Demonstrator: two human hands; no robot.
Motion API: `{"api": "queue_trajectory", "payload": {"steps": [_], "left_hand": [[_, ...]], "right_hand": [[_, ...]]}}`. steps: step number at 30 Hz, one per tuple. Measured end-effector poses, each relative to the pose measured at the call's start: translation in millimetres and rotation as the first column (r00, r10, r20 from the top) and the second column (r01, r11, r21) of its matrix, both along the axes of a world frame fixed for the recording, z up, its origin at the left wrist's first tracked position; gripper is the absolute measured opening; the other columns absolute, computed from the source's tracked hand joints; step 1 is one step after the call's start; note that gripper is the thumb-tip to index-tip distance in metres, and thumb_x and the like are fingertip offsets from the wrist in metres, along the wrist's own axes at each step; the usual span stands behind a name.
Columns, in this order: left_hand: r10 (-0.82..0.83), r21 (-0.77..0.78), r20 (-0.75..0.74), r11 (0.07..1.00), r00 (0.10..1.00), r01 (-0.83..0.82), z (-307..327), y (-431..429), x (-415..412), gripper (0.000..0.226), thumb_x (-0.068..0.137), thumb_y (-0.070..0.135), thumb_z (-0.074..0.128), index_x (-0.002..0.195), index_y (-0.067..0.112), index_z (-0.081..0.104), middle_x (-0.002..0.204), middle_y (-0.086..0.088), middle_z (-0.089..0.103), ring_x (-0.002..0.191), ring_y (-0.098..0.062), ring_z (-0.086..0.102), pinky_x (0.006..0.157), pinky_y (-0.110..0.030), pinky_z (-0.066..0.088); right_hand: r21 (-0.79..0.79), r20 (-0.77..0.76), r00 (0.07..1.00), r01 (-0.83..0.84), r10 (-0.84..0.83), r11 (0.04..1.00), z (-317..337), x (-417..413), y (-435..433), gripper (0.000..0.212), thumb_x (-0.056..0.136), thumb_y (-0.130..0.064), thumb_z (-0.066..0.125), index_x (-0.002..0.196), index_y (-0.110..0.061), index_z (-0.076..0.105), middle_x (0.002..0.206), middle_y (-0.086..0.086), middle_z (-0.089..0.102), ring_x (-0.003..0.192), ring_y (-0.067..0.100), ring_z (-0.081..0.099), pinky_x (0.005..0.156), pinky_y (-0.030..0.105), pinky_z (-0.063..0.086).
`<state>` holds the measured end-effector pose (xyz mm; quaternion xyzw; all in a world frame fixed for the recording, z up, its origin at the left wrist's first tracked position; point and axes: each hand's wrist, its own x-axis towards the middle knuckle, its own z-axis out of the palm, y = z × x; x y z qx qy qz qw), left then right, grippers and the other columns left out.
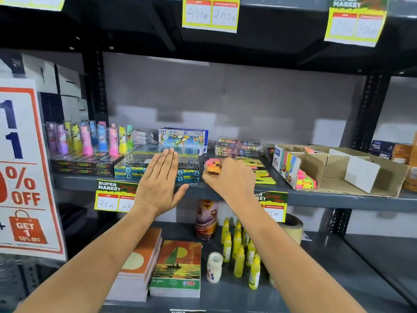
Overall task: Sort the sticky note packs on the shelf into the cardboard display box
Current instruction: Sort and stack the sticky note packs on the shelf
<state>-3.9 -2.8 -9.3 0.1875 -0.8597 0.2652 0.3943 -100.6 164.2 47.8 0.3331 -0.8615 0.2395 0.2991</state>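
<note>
My right hand point(228, 177) is closed around a pink-and-orange sticky note pack point(212, 167) just above the middle shelf's front edge. More yellow sticky note packs point(264, 176) lie on the shelf right behind that hand. The cardboard display box point(352, 175) stands to the right on the same shelf, with neon packs point(305, 180) in its front left compartment and other compartments bare. My left hand point(160, 179) is flat, fingers together and extended, resting over the blue pen boxes point(126, 170) and holds nothing.
Neon marker boxes point(83, 167) and upright colourful tubes point(90, 138) fill the shelf's left. Oil pastel boxes point(182, 138) and clear cases point(238, 146) sit at the back. Below are notebooks point(177, 269), yellow glue bottles point(239, 247) and a tape roll point(292, 227). A sale sign point(24, 168) stands at left.
</note>
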Motion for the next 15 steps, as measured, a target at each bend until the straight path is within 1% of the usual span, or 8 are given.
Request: {"api": "queue_trajectory", "payload": {"steps": [2,4,8,11,15], "left_hand": [[0.001,-0.001,-0.001,1.0,1.0,-0.001,0.0,-0.1,0.5,0.081,0.099,0.054,0.014,0.145,-0.01,0.033,0.148,-0.029,0.04,0.14,-0.038,0.038,0.121,-0.042,0.011],[0.0,0.003,0.0,1.0,1.0,0.0,-0.2,-0.2,1.0,0.081,0.099,0.054,0.014,0.145,-0.01,0.033,0.148,-0.029,0.04,0.14,-0.038,0.037,0.122,-0.042,0.01],[0.003,0.008,0.007,1.0,1.0,-0.003,-0.8,-1.1,0.3,0.082,0.099,0.055,0.014,0.145,-0.01,0.033,0.149,-0.029,0.039,0.141,-0.038,0.036,0.122,-0.042,0.009],[-0.001,0.005,0.002,1.0,1.0,0.001,-1.1,-1.6,-0.3,0.082,0.099,0.055,0.014,0.145,-0.01,0.033,0.149,-0.029,0.039,0.141,-0.038,0.036,0.122,-0.042,0.01],[-0.009,0.006,-0.003,1.0,1.0,0.009,-1.4,-1.3,-0.1,0.081,0.099,0.055,0.015,0.145,-0.01,0.032,0.149,-0.029,0.038,0.141,-0.038,0.035,0.122,-0.043,0.011]], "right_hand": [[0.009,-0.016,1.0,0.01,-0.01,1.0,-1.9,0.9,-0.9,0.046,0.079,-0.059,0.057,0.084,-0.014,0.065,0.081,0.004,0.066,0.081,0.025,0.066,0.058,0.027,0.041],[0.014,-0.017,1.0,0.008,-0.008,1.0,-4.3,1.3,-1.7,0.048,0.081,-0.06,0.055,0.085,-0.014,0.065,0.082,0.004,0.067,0.08,0.025,0.066,0.057,0.028,0.041],[0.04,-0.02,1.0,0.018,-0.017,0.999,-8.7,1.6,-1.2,0.051,0.085,-0.062,0.05,0.085,-0.014,0.066,0.074,0.002,0.057,0.079,0.024,0.066,0.055,0.026,0.039],[0.05,-0.024,0.999,0.031,-0.03,0.998,-9.5,2.6,-0.9,0.052,0.085,-0.064,0.048,0.088,-0.015,0.066,0.076,0.002,0.056,0.08,0.024,0.066,0.055,0.026,0.038],[0.057,-0.016,1.0,0.027,-0.026,0.998,-9.4,1.5,-1.5,0.052,0.086,-0.064,0.048,0.084,-0.015,0.064,0.073,0.001,0.053,0.08,0.025,0.066,0.055,0.026,0.037]]}}
